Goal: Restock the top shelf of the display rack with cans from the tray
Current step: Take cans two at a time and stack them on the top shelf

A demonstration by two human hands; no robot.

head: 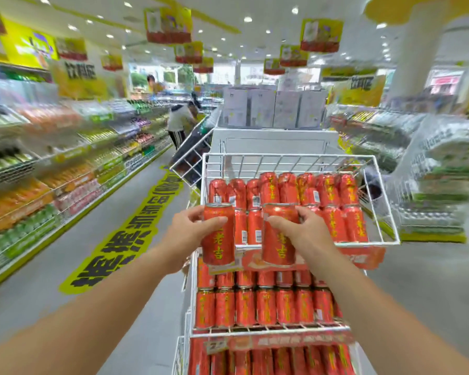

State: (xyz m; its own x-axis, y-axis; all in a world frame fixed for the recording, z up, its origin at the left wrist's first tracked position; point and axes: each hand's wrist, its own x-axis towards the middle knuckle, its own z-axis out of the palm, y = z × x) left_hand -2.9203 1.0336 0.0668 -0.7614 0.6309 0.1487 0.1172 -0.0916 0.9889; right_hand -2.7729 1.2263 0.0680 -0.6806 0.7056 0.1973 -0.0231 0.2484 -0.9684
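Presently grips one upright can per hand at frame centre, left hand (186, 231) fingers clamped round the left can (218, 244), right hand (303, 234) round the right can (278, 247), just before the top shelf (386, 201), presumably for front-row placement; tray unseen.

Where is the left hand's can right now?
Head view, left of centre: left can upright in the left hand, before the top shelf's front-left corner, beside the right can in the right hand.

bare hands (190, 234): 2 | red metal cans with yellow lettering (218, 247), held: 2 | white wire rack shelves (268, 331): 3 | top-shelf cans (332, 226): roughly 14, several hidden
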